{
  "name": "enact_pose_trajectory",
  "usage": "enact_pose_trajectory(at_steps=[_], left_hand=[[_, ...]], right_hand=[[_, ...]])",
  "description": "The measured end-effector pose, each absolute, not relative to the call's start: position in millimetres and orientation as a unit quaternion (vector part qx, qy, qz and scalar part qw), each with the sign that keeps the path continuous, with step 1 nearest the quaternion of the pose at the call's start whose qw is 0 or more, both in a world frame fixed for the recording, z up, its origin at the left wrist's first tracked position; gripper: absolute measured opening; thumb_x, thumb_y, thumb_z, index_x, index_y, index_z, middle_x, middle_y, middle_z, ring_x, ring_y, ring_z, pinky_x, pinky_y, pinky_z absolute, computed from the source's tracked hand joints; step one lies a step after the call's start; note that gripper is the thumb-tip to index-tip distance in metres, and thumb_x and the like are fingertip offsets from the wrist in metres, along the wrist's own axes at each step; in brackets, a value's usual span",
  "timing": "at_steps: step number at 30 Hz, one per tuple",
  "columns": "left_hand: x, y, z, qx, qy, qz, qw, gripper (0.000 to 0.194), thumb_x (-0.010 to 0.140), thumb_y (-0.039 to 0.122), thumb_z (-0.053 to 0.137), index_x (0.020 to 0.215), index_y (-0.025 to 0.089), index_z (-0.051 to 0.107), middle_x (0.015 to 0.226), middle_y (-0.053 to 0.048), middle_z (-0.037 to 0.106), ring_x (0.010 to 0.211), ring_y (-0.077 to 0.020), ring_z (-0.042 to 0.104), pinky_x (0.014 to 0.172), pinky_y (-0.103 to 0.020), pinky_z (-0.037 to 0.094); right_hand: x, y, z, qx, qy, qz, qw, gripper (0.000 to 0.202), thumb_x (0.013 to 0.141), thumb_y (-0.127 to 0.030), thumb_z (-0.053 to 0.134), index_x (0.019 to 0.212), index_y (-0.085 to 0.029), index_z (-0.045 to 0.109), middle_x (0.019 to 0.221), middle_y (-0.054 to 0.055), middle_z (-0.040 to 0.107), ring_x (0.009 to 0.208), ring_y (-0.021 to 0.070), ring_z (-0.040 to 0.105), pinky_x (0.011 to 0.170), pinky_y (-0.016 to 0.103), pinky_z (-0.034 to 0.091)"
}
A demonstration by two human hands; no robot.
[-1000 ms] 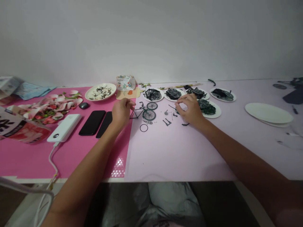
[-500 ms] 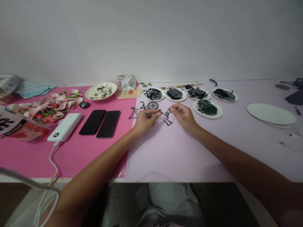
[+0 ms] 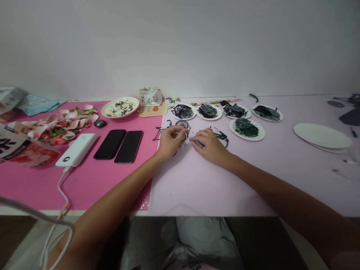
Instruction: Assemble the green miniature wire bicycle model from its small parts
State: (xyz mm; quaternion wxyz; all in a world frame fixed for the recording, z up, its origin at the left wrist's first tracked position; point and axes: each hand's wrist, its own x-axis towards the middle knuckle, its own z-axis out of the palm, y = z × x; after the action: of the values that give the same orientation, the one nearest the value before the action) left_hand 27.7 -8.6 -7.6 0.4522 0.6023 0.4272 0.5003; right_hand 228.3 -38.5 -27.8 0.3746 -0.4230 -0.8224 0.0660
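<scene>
My left hand (image 3: 171, 142) is closed, pinching a small dark model bicycle part (image 3: 188, 131) between thumb and fingertips. Just beside it, my right hand (image 3: 210, 146) is low over the table with its fingers curled and the fingertips together. A thin grey piece (image 3: 200, 144) shows among those right fingers; its kind is unclear. Behind the right hand lies a dark green bicycle-frame-like part (image 3: 221, 135), partly covered by it. A small black bicycle frame (image 3: 159, 132) and a spoked wheel (image 3: 182, 123) lie beyond my left hand.
Several white plates of dark bicycle parts (image 3: 261, 137) stand at the back. White plates (image 3: 337, 145) are stacked at right. On the pink mat are two phones (image 3: 129, 147), a power bank (image 3: 77, 150), a bowl (image 3: 136, 106) and pink petals (image 3: 70, 123).
My right hand has moved slightly left and down, its fingers more curled. The dark part at my left fingertips is turned differently. A green part now shows behind my right hand.
</scene>
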Motion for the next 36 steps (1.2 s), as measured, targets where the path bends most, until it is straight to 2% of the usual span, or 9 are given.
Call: enact_pose_trajectory(at_steps=[6, 13, 22, 26, 31, 33, 36], left_hand=[[27, -6, -12, 0.594, 0.444, 0.513, 0.432, 0.035, 0.084, 0.048, 0.079, 0.094, 0.014, 0.075, 0.089, -0.008, 0.078, 0.047, -0.007, 0.051, 0.046, -0.023, 0.044], [28, -9, -10, 0.608, 0.441, 0.502, 0.43, 0.035, 0.082, 0.048, 0.079, 0.093, 0.015, 0.075, 0.089, -0.008, 0.077, 0.054, -0.0096, 0.054, 0.05, -0.024, 0.046], [30, -10, -11, 0.606, 0.443, 0.493, 0.439, 0.031, 0.081, 0.041, 0.076, 0.095, 0.014, 0.078, 0.092, -0.01, 0.079, 0.056, -0.0105, 0.053, 0.053, -0.025, 0.044], [30, -10, -11, 0.615, 0.439, 0.492, 0.433, 0.032, 0.082, 0.038, 0.074, 0.097, 0.011, 0.081, 0.089, -0.01, 0.08, 0.061, -0.0119, 0.057, 0.059, -0.026, 0.046], [31, -18, -8, 0.634, 0.447, 0.454, 0.438, 0.044, 0.081, 0.036, 0.078, 0.115, 0.008, 0.083, 0.083, -0.007, 0.08, 0.06, -0.0117, 0.053, 0.058, -0.025, 0.042], [33, -22, -6, 0.645, 0.433, 0.438, 0.453, 0.046, 0.081, 0.036, 0.08, 0.118, 0.008, 0.083, 0.084, -0.008, 0.081, 0.059, -0.0113, 0.052, 0.057, -0.025, 0.041], [35, -27, -2, 0.651, 0.402, 0.412, 0.495, 0.043, 0.081, 0.036, 0.08, 0.115, 0.009, 0.083, 0.089, -0.011, 0.083, 0.064, -0.0131, 0.06, 0.059, -0.025, 0.044]], right_hand=[[220, -47, -29, -0.412, -0.859, 0.034, 0.302, 0.022, 0.099, -0.024, 0.068, 0.116, -0.028, 0.083, 0.112, 0.01, 0.078, 0.116, 0.0343, 0.055, 0.1, 0.055, 0.051], [221, -45, -26, -0.397, -0.873, 0.03, 0.283, 0.014, 0.1, -0.023, 0.07, 0.098, -0.027, 0.082, 0.107, 0.008, 0.079, 0.119, 0.0344, 0.056, 0.099, 0.053, 0.049], [222, -40, -31, -0.401, -0.883, 0.025, 0.244, 0.013, 0.103, -0.02, 0.067, 0.093, -0.024, 0.074, 0.107, 0.01, 0.077, 0.12, 0.0339, 0.055, 0.098, 0.05, 0.047], [223, -40, -28, -0.374, -0.869, 0.037, 0.32, 0.014, 0.106, -0.019, 0.059, 0.098, -0.024, 0.069, 0.107, 0.01, 0.074, 0.109, 0.0306, 0.058, 0.096, 0.048, 0.048], [227, -38, -22, -0.365, -0.81, 0.002, 0.459, 0.016, 0.111, -0.03, 0.053, 0.099, -0.026, 0.062, 0.099, 0.008, 0.07, 0.1, 0.0287, 0.061, 0.094, 0.048, 0.048], [229, -35, -23, -0.377, -0.787, -0.002, 0.489, 0.018, 0.111, -0.036, 0.052, 0.098, -0.027, 0.061, 0.098, 0.008, 0.069, 0.099, 0.0287, 0.061, 0.092, 0.047, 0.049], [231, -31, -26, -0.387, -0.769, 0.021, 0.509, 0.021, 0.111, -0.041, 0.051, 0.098, -0.027, 0.06, 0.097, 0.008, 0.068, 0.097, 0.028, 0.06, 0.087, 0.045, 0.051]])
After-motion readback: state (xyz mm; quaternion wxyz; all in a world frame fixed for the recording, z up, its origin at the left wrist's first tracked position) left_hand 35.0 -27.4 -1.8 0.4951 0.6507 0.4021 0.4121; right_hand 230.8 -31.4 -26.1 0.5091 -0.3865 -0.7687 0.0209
